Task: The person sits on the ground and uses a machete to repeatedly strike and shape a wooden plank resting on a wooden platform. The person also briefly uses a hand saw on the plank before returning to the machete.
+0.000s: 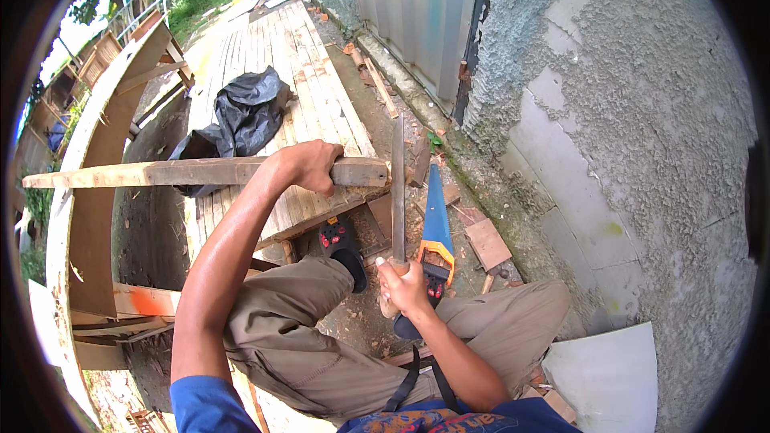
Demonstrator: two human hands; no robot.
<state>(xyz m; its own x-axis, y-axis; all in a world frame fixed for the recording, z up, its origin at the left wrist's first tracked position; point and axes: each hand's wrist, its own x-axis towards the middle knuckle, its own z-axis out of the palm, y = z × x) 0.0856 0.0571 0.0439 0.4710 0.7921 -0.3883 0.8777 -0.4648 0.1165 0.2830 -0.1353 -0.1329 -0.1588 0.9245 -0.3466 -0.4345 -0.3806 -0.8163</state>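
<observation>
My left hand point(309, 166) is wrapped over a long squared wooden beam point(192, 171), close to its right end. The beam runs crosswise over a bench of pale slats point(309, 72). My right hand point(407, 289) grips the wooden handle of a tool with a long, narrow, straight metal blade point(399, 184); whether it is a machete or a file I cannot tell. Its blade points away from me, upright in the picture, beside the beam's cut end. Just right of it lies a handsaw point(435, 216) with a blue blade and an orange-and-black handle.
A crumpled black plastic sheet point(253, 108) lies on the slats behind the beam. Wood offcuts point(488, 242) and chips litter the ground along the rough grey wall point(634, 112). A curved wooden board point(92, 216) stands at left; a pale panel point(609, 381) lies at lower right.
</observation>
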